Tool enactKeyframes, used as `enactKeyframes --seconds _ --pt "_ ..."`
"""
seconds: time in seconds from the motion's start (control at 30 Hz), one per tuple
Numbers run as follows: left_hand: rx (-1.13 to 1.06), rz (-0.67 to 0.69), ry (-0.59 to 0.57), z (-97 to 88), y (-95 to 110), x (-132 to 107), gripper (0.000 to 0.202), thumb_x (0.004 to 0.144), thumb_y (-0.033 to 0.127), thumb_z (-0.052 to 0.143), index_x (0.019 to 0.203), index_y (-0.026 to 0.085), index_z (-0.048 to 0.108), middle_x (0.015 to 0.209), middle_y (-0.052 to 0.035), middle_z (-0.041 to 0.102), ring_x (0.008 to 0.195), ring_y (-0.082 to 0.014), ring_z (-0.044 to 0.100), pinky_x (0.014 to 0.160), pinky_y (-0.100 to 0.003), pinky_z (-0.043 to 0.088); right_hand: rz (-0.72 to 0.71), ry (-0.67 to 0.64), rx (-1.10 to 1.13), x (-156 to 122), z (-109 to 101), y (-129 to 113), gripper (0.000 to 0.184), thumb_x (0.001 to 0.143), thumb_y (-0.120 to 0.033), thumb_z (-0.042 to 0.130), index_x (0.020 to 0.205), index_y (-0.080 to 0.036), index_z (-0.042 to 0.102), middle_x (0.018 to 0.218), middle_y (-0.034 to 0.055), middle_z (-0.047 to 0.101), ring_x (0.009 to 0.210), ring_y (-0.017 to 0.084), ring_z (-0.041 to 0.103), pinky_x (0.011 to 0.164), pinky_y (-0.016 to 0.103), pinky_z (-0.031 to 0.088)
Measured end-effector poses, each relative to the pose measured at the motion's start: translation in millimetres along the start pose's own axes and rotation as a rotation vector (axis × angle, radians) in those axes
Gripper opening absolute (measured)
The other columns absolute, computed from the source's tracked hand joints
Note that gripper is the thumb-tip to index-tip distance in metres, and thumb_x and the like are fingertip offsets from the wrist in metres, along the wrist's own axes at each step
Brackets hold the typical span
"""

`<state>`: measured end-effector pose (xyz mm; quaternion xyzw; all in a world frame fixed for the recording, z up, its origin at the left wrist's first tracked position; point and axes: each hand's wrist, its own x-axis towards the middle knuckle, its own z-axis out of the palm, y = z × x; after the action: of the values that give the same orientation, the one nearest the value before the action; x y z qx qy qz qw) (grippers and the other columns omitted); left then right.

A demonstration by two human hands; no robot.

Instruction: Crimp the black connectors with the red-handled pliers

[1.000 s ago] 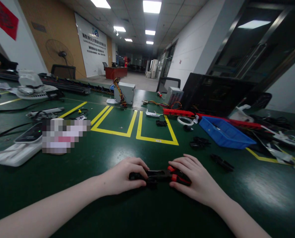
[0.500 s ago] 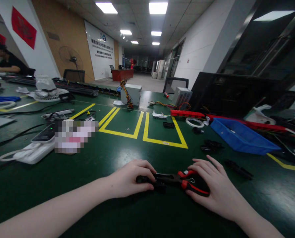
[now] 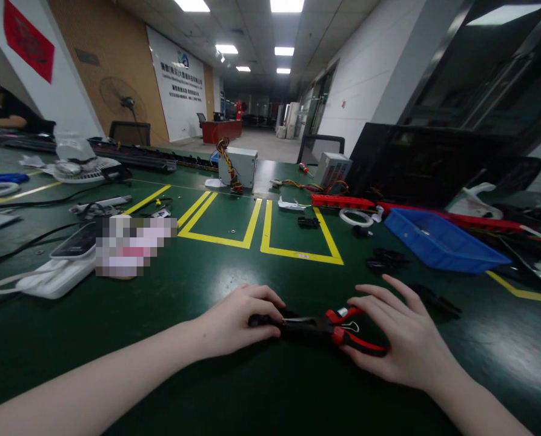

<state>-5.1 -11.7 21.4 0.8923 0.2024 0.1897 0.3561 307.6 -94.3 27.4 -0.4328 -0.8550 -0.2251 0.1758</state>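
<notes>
My left hand (image 3: 238,318) lies curled on the green table, fingers closed on a small black part (image 3: 262,319) at the pliers' jaws. Red-handled pliers (image 3: 338,330) lie on the table between my hands, their handles spread apart. My right hand (image 3: 400,336) rests over the handles, its fingers stretched out and apart, touching the red grips.
The green table (image 3: 206,375) has yellow tape rectangles (image 3: 297,251) ahead. A blue bin (image 3: 438,245) and loose black parts (image 3: 386,259) sit to the right, a white device with a cable (image 3: 47,278) to the left. Power supplies (image 3: 238,166) stand farther back. Another person sits far left.
The pliers' handles have spread open under my right hand, whose fingers went from curled over them to stretched out. My left hand has stayed on the black part.
</notes>
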Motion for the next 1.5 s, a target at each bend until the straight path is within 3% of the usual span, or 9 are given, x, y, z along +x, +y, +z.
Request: enactKeyframes --seconds 0.27,0.47,0.63,0.9,1.5 --pt "0.024 -0.016 0.005 -0.7 1.3 -0.8 0.017 0.087 0.017 0.070 0.103 0.022 0.071 0.123 -0.0041 0.064 0.116 -0.0235 0.059 0.101 -0.043 0.042 0.039 0.008 0.064 1.0 0.9 -1.9 0.046 0.071 -0.048 0.070 0.103 -0.016 0.062 0.091 0.0107 0.069 0.087 0.028 0.064 0.095 0.050 0.042" --pt "0.001 0.017 0.006 0.7 -0.8 -1.0 0.016 0.089 0.016 0.067 0.104 0.021 0.070 0.125 -0.0057 0.062 0.116 -0.0227 0.058 0.098 -0.040 0.047 0.108 -0.100 0.150 2.8 -1.3 -3.1 0.039 0.074 -0.046 0.067 0.101 -0.019 0.061 0.086 0.0067 0.069 0.073 0.021 0.061 0.076 0.039 0.046" --pt "0.035 -0.016 0.043 2.5 5.8 -2.1 0.035 0.087 0.016 0.069 0.121 0.021 0.060 0.118 -0.0063 0.065 0.109 -0.0219 0.060 0.098 -0.040 0.049 0.128 -0.154 0.170 -0.9 -0.9 -2.3 0.041 0.075 -0.045 0.067 0.103 -0.018 0.057 0.087 0.0062 0.069 0.062 0.017 0.057 0.059 0.032 0.043" --pt "0.222 0.033 -0.007 2.1 1.1 0.4 0.043 0.092 0.023 0.065 0.134 0.018 0.056 0.121 -0.0094 0.063 0.108 -0.0239 0.058 0.095 -0.041 0.051 0.159 -0.192 0.187 0.7 1.3 -5.2 0.040 0.076 -0.046 0.067 0.105 -0.021 0.055 0.088 0.0054 0.069 0.065 0.018 0.060 0.061 0.033 0.044" --pt "0.136 0.005 -0.021 -6.2 0.5 -1.4 0.048 0.086 0.026 0.072 0.131 0.021 0.057 0.120 -0.0079 0.067 0.109 -0.0235 0.061 0.093 -0.040 0.051 0.229 -0.287 0.210 1.3 -7.4 -3.6 0.039 0.076 -0.046 0.067 0.104 -0.021 0.057 0.090 0.0056 0.070 0.068 0.019 0.061 0.063 0.035 0.045"
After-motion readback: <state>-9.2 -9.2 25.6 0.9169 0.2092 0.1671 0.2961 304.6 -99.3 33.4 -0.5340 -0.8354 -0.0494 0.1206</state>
